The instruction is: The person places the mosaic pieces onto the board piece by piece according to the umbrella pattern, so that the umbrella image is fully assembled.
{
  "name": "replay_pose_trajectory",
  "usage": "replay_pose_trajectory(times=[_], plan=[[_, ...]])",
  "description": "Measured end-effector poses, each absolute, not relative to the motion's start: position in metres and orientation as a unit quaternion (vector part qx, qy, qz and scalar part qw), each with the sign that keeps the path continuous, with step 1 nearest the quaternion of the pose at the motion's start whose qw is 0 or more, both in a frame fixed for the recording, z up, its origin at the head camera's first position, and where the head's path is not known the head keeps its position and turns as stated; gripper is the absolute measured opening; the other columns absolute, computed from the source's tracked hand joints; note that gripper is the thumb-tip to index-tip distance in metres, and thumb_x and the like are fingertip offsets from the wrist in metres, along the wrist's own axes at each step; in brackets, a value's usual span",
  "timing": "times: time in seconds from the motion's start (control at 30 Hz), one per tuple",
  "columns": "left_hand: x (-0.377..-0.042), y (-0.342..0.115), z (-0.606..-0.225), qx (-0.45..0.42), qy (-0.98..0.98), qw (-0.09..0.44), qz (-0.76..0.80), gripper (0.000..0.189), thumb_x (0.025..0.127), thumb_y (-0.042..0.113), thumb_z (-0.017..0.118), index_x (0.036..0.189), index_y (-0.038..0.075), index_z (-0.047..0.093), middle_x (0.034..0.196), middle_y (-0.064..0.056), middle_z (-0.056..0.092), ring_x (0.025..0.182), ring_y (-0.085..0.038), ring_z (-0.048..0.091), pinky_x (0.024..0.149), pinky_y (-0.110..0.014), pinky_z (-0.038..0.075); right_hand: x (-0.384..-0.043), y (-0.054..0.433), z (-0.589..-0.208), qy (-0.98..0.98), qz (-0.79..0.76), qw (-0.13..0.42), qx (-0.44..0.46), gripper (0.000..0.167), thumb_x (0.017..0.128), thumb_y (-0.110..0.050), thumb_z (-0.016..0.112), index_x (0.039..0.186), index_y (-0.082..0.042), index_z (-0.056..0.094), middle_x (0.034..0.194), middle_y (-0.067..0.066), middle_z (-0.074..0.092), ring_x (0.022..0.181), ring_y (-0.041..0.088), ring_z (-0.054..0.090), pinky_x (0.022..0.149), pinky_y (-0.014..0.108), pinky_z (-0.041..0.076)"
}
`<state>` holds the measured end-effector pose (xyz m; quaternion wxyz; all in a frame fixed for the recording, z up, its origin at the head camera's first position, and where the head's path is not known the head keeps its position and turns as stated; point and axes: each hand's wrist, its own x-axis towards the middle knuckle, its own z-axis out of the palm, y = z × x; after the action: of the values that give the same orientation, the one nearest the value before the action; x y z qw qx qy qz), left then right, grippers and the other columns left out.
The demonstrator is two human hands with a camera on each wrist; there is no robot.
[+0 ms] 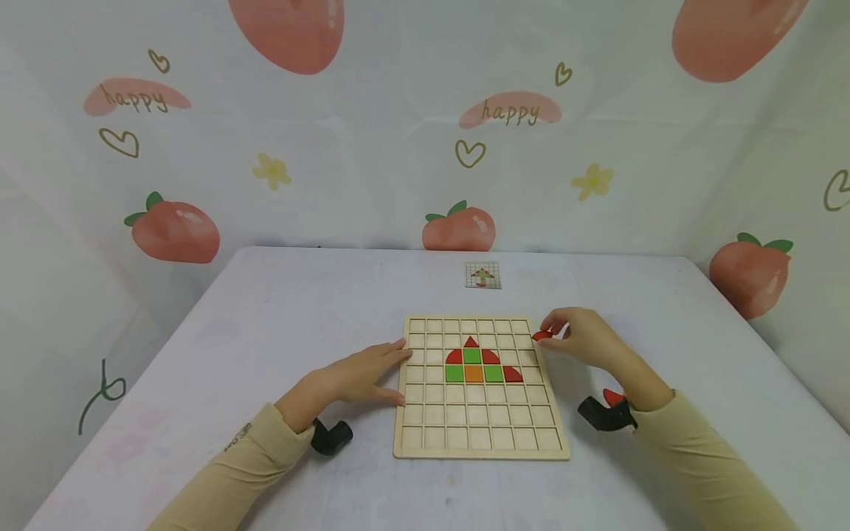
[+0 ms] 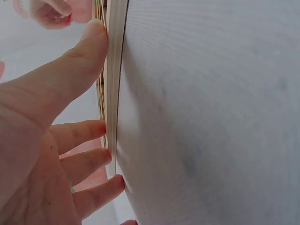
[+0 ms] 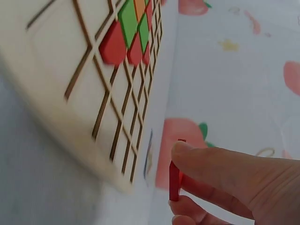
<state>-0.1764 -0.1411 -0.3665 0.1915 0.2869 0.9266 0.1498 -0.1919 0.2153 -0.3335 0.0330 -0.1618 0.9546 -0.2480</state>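
Observation:
A square wooden grid board (image 1: 425, 417) lies on the table, with red, green and orange pieces set in its upper middle cells. Against its left edge rests my left hand (image 1: 358, 375), fingers spread and thumb on the rim; the left wrist view shows the fingertips along the wooden side. My right hand (image 1: 584, 335) is at the board's upper right edge and pinches a red piece (image 3: 175, 180) between thumb and fingers. Among the set pieces are an orange square (image 1: 474, 374), a red triangle (image 1: 471, 342) at the top and a red quarter-round piece (image 1: 513, 374) at the right.
A small pattern card (image 1: 482, 275) with a coloured grid picture lies behind the board. Another red piece (image 1: 613, 397) lies on the table by my right wrist, partly covered by a black wrist mount (image 1: 604, 414). A printed curtain (image 1: 372, 147) hangs behind the table.

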Motion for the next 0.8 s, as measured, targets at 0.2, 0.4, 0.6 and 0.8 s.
replay_pose_trajectory(times=[0.2, 0.4, 0.6, 0.8], plan=[[-0.177, -0.141, -0.366, 0.288, 0.926, 0.192, 0.152, 0.079, 0.083, 0.044, 0.066, 0.145, 0.006, 0.033, 0.156, -0.015, 0.020, 0.142, -0.033, 0.025, 0.116, -0.047, 0.026, -0.190, 0.189, -0.336, 0.946, -0.259, 0.062, -0.183, 0.016, 0.082, -0.018, 0.071, 0.092, -0.006, 0.066, 0.084, 0.006, 0.061, 0.068, 0.014, 0.048, 0.053, 0.023, 0.042], [-0.175, -0.141, -0.365, 0.288, 0.925, 0.192, 0.154, 0.079, 0.084, 0.043, 0.066, 0.144, 0.006, 0.033, 0.156, -0.015, 0.020, 0.142, -0.033, 0.024, 0.116, -0.047, 0.026, -0.190, 0.166, -0.343, 0.935, -0.269, 0.068, -0.223, 0.016, 0.081, -0.017, 0.072, 0.092, -0.007, 0.067, 0.083, 0.004, 0.063, 0.064, 0.014, 0.049, 0.054, 0.021, 0.042], [-0.175, -0.141, -0.364, 0.289, 0.925, 0.192, 0.156, 0.078, 0.084, 0.043, 0.066, 0.144, 0.005, 0.033, 0.155, -0.016, 0.021, 0.142, -0.034, 0.024, 0.116, -0.048, 0.025, -0.188, 0.144, -0.347, 0.925, -0.256, 0.058, -0.273, 0.017, 0.080, -0.020, 0.074, 0.091, -0.009, 0.068, 0.082, 0.001, 0.064, 0.064, 0.010, 0.050, 0.057, 0.018, 0.043], [-0.176, -0.140, -0.365, 0.290, 0.925, 0.190, 0.153, 0.079, 0.084, 0.044, 0.066, 0.144, 0.005, 0.033, 0.155, -0.016, 0.021, 0.142, -0.034, 0.024, 0.116, -0.048, 0.026, -0.185, 0.124, -0.350, 0.916, -0.246, 0.060, -0.310, 0.014, 0.080, -0.019, 0.073, 0.090, -0.010, 0.069, 0.083, -0.001, 0.066, 0.064, 0.008, 0.049, 0.057, 0.016, 0.040]])
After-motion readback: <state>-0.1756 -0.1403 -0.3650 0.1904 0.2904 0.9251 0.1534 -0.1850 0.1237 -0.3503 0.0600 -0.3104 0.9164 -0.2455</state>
